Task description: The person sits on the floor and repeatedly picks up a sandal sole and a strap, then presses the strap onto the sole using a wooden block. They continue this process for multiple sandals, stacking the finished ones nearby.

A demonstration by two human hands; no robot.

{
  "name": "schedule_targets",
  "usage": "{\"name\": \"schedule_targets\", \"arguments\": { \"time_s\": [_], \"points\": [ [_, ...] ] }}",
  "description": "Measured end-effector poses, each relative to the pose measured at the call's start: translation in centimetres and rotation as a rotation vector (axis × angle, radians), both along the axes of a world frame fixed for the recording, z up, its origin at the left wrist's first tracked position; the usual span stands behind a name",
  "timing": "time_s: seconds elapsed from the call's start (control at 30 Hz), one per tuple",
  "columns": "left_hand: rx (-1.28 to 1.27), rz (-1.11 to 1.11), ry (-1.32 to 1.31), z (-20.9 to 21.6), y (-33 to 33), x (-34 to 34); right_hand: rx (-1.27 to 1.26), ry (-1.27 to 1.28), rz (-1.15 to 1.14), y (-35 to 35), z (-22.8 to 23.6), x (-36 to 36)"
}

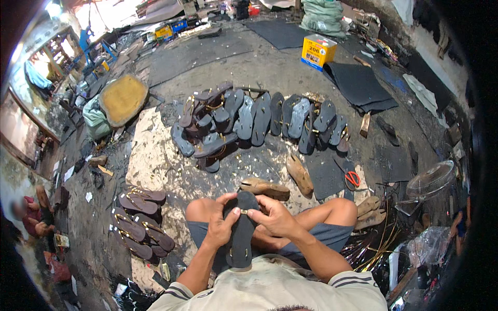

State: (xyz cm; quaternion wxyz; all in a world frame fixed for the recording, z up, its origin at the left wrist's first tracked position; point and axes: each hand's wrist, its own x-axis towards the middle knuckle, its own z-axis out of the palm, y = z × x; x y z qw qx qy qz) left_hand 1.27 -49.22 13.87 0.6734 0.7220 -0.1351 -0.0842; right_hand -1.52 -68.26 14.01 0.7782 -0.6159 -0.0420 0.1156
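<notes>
Sole (pixel 240 236) sits between left hand (pixel 222 222) and right hand (pixel 275 217), thumbs (pixel 233 215) pointing inward.

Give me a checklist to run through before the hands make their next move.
1. Left hand gripping the dark sole: ok, along its left side.
2. Right hand on the same sole: ok, at its upper right.
3. Small gold piece fully seated: cannot tell, the thumbs crowd it.
4. Sole's far face sound: cannot tell, turned from view.
5. Red-handled tool away from both hands: ok, lying to the right.
</notes>
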Motion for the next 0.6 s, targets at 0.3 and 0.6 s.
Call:
{"name": "schedule_targets", "arguments": {
  "time_s": [0.3, 0.6],
  "points": [
    [0.794, -0.145, -0.452, 0.0, -2.0, -0.1, -0.28, 0.055, -0.225, -1.6, -1.7, 5.2],
    [-0.069, 0.115, 0.197, 1.2, 2.2, 2.5, -1.03, -0.186, -0.025, -12.3, -20.8, 11.6]
  ]
}}
